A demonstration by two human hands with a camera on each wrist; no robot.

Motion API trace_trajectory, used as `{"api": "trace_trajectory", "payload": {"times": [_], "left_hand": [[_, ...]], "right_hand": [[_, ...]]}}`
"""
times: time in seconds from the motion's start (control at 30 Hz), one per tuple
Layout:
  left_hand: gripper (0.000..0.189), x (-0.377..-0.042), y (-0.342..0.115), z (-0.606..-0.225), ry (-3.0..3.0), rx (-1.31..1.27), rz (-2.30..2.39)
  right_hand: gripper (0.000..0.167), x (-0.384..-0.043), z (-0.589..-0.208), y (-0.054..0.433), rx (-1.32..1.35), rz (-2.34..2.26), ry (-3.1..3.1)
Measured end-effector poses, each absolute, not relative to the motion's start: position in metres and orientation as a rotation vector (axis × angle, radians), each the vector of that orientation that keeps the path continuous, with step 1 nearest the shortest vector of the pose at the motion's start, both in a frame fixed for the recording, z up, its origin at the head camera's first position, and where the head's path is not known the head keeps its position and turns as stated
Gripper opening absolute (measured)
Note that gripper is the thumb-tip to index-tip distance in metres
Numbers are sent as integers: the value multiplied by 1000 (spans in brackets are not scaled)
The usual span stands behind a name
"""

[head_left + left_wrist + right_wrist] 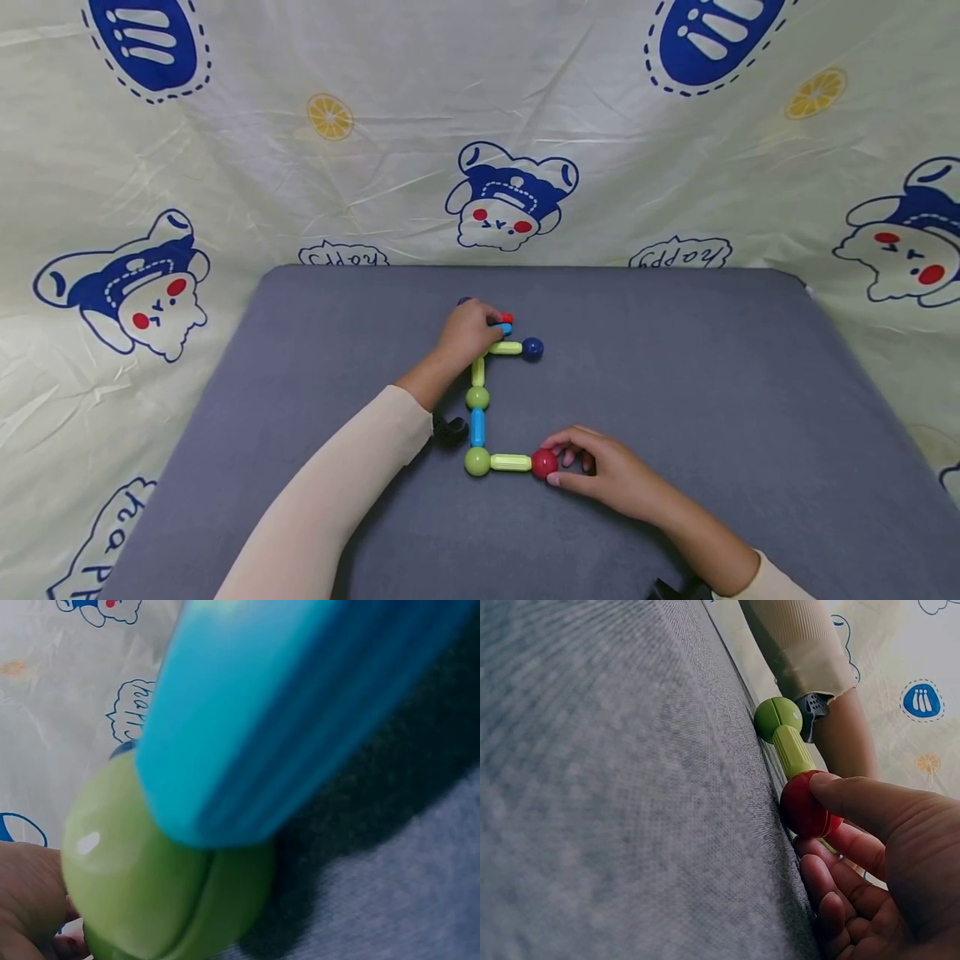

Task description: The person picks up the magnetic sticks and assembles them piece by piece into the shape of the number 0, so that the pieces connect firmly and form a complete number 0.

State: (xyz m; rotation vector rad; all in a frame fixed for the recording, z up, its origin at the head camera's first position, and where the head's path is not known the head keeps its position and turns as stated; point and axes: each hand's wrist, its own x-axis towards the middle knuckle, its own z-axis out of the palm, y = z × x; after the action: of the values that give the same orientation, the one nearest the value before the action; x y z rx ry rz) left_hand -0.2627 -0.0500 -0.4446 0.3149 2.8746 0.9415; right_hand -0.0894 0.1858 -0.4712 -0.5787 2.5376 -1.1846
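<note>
A chain of toy balls and rods lies on the dark grey table (712, 375). My right hand (611, 475) pinches the red ball (804, 806) at its near right end, between thumb and fingers. A light-green rod (511, 462) joins that ball to a green ball (477, 462). From there a blue rod (477, 427) leads up to another green ball (477, 398). At the far end my left hand (468, 329) has curled fingers at a small blue rod (506, 329) and a red piece (507, 317); its grip is partly hidden. Another light-green rod (506, 348) ends in a navy ball (532, 348).
A second navy ball (464, 301) shows just beyond the left hand. Behind the table's far edge hangs a pale printed sheet (405, 183). A black wrist device (452, 431) sits beneath the left sleeve, close beside the chain.
</note>
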Motion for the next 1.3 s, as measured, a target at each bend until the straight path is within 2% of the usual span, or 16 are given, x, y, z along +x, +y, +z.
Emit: {"api": "trace_trajectory", "payload": {"times": [0.33, 0.7, 1.0, 1.3], "left_hand": [[26, -265, -45, -444, 2925, 347, 847], [23, -257, -58, -428, 2851, 305, 1257], [28, -236, -67, -418, 2568, 190, 1614], [29, -210, -61, -416, 2261, 192, 1694]], "right_hand": [[32, -89, -472, 185, -593, -1193, 2542], [33, -89, -472, 185, -585, -1189, 2542], [33, -89, -474, 185, -579, -1185, 2543], [32, -90, -473, 185, -594, -1205, 2548]]}}
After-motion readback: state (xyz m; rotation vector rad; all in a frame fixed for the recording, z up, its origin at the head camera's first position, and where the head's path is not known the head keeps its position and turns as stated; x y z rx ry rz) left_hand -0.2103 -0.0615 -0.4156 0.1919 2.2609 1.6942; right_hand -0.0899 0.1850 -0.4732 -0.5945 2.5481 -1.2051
